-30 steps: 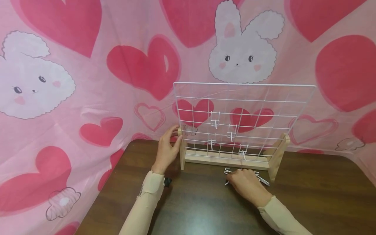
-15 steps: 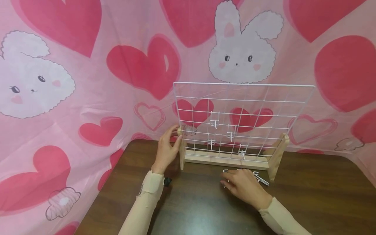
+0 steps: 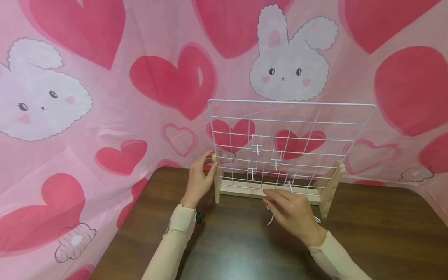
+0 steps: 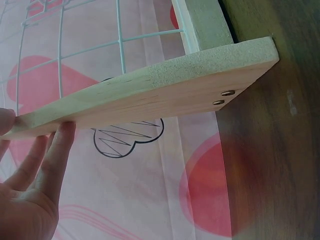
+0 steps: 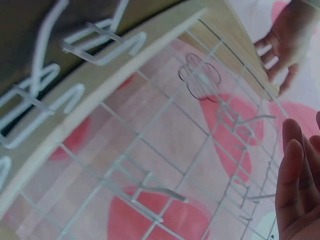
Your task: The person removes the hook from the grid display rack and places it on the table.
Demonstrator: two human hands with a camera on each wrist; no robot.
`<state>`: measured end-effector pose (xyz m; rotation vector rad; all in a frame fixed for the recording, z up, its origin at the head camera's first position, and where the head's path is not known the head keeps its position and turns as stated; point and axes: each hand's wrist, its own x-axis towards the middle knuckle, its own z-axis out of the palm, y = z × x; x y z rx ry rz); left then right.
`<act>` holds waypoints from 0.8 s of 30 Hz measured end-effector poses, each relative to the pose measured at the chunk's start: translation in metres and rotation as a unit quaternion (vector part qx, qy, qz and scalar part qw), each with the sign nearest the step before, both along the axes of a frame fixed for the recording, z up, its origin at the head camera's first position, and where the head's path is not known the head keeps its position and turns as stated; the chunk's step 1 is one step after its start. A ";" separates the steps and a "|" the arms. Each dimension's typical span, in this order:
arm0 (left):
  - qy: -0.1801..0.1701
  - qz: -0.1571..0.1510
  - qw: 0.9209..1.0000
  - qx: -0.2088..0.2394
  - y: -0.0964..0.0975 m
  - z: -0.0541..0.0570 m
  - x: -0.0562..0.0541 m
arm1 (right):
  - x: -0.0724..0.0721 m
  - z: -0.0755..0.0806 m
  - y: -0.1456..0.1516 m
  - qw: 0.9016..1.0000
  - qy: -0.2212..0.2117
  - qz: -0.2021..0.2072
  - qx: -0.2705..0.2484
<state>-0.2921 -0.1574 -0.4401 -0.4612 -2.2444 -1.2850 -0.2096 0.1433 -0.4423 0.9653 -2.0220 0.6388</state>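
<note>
A white wire grid rack (image 3: 296, 103) stands upright in a wooden stand (image 3: 330, 188) on the table. Several white wire hooks hang on it, one of them a hook (image 3: 257, 148) left of centre. My left hand (image 3: 199, 177) grips the upper end of the left side panel (image 4: 150, 95), thumb on one side and fingertips on the other. In front of the rack my right hand (image 3: 294, 212) is raised with fingers extended to the left; nothing shows between its fingers (image 5: 290, 180). Loose white hooks (image 5: 100, 45) lie on the table, partly hidden under that hand in the head view.
The brown wooden table (image 3: 231, 249) has its back edge close to a pink cloth (image 3: 157, 23) printed with hearts and rabbits. A small black object (image 3: 200, 217) shows beside the left wrist. Two screws (image 4: 227, 93) sit low on the side panel.
My right hand has let go of the loose hooks and lifted up toward the rack's lower bar. The left hand stays on the side panel.
</note>
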 end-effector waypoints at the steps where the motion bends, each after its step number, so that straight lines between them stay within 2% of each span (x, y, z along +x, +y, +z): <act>1: -0.001 0.000 1.000 0.000 0.000 0.000 0.000 | 0.000 0.002 -0.001 1.000 0.003 0.000 -0.006; 7: 0.004 0.000 1.000 -0.003 0.000 0.001 0.001 | -0.003 0.016 -0.008 0.999 0.018 0.009 -0.036; 18: 0.006 -0.006 1.000 0.001 0.000 0.000 0.000 | -0.011 0.037 -0.028 0.996 0.057 -0.006 -0.073; 24: 0.009 -0.001 1.000 -0.004 0.000 -0.001 -0.001 | -0.018 0.043 -0.034 0.994 0.053 -0.017 -0.095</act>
